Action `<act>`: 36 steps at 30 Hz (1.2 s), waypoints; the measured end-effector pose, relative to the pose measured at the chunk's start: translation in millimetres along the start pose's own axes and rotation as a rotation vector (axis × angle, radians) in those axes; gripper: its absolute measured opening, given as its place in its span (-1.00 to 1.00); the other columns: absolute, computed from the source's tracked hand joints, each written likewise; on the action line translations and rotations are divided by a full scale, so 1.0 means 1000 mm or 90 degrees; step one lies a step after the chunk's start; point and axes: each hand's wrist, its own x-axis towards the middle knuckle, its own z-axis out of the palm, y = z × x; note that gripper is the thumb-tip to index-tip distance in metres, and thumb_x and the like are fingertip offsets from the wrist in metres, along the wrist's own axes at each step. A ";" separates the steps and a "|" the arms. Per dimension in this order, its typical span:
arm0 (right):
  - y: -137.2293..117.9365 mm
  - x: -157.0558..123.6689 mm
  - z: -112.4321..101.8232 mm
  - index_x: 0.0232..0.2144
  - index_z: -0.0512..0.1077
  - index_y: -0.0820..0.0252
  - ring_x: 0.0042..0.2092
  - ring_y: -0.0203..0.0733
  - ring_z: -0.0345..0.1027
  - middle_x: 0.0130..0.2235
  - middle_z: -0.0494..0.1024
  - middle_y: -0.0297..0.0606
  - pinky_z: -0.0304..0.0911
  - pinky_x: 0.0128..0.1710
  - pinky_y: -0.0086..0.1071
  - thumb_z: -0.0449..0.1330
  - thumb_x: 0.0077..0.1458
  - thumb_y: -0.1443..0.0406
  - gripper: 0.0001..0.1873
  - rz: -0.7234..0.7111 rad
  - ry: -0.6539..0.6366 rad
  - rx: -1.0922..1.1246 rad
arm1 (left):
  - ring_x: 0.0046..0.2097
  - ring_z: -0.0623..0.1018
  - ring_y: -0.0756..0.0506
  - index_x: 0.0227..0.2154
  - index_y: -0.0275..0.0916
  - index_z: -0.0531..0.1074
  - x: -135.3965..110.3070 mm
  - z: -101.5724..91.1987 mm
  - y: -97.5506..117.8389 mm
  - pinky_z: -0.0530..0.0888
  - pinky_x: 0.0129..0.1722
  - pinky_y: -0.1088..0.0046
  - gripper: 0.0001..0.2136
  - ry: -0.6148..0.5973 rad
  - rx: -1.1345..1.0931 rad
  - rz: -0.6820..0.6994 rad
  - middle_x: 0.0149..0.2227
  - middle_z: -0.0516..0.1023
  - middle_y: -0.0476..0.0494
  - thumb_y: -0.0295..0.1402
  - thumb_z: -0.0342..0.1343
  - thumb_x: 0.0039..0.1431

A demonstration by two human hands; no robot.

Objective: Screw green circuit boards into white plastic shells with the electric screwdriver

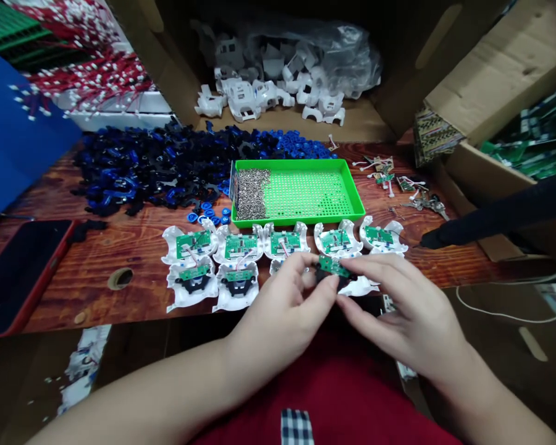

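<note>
Between both hands is a small green circuit board [332,266] with a black plastic part [327,281] under it. My left hand [290,306] pinches it from the left, thumb at its lower edge. The fingers of my right hand [401,306] close on its right side. Beneath and around the hands, white plastic shells [238,293] lie in two rows along the table edge. Upper-row shells hold green boards [192,244]; two lower-left ones hold a narrow board over a black part [194,278]. The hands partly hide the lower-right shells.
A green tray [301,217] of small screws [251,194] stands behind the shells. Blue and black parts [152,161] are heaped at back left. A phone [25,266] lies left. A dark rod-like tool [495,213] juts in from the right, near loose small boards [382,165].
</note>
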 end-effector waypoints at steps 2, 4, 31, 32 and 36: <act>0.017 0.005 -0.007 -0.06 0.31 0.13 -0.14 -0.16 0.35 -0.17 0.45 -0.19 0.33 -0.14 -0.30 0.22 -0.05 0.35 -0.56 -0.004 0.010 -0.008 | -0.19 0.50 -0.16 -0.09 -0.17 0.24 0.002 0.001 0.001 0.36 -0.19 0.32 -0.70 0.023 0.213 0.087 -0.26 0.53 -0.14 -0.25 0.07 0.12; 0.037 0.011 -0.012 -0.07 0.31 0.13 -0.13 -0.13 0.35 -0.18 0.45 -0.17 0.32 -0.13 -0.25 0.23 -0.05 0.33 -0.57 -0.020 0.023 -0.030 | -0.10 0.44 -0.27 -0.08 -0.24 0.29 0.005 0.001 0.002 0.29 -0.11 0.19 -0.60 0.073 0.504 0.208 -0.18 0.51 -0.26 -0.19 0.14 0.05; 0.077 0.015 -0.024 -0.10 0.33 0.18 0.02 -0.14 0.26 0.02 0.32 -0.17 0.30 -0.02 -0.24 0.14 0.01 0.24 -0.64 -0.086 -0.326 -0.059 | 0.00 0.31 -0.34 -0.17 -0.38 0.41 0.028 0.025 -0.025 0.16 0.03 0.07 -0.59 0.060 1.068 0.191 -0.09 0.41 -0.34 -0.11 -0.05 0.15; 0.076 0.017 -0.024 -0.11 0.34 0.18 0.01 -0.14 0.27 0.02 0.32 -0.16 0.30 -0.02 -0.24 0.15 0.00 0.24 -0.64 -0.084 -0.341 -0.063 | 0.00 0.30 -0.34 -0.16 -0.37 0.41 0.029 0.025 -0.025 0.16 0.03 0.06 -0.59 0.061 1.069 0.190 -0.09 0.41 -0.33 -0.11 -0.06 0.15; 0.071 0.023 -0.025 -0.13 0.35 0.24 -0.02 -0.12 0.28 -0.01 0.32 -0.14 0.30 -0.04 -0.24 0.13 0.01 0.25 -0.66 -0.088 -0.385 -0.093 | 0.00 0.30 -0.35 -0.15 -0.37 0.41 0.031 0.026 -0.026 0.17 0.04 0.05 -0.59 0.053 1.074 0.184 -0.09 0.41 -0.33 -0.11 -0.06 0.15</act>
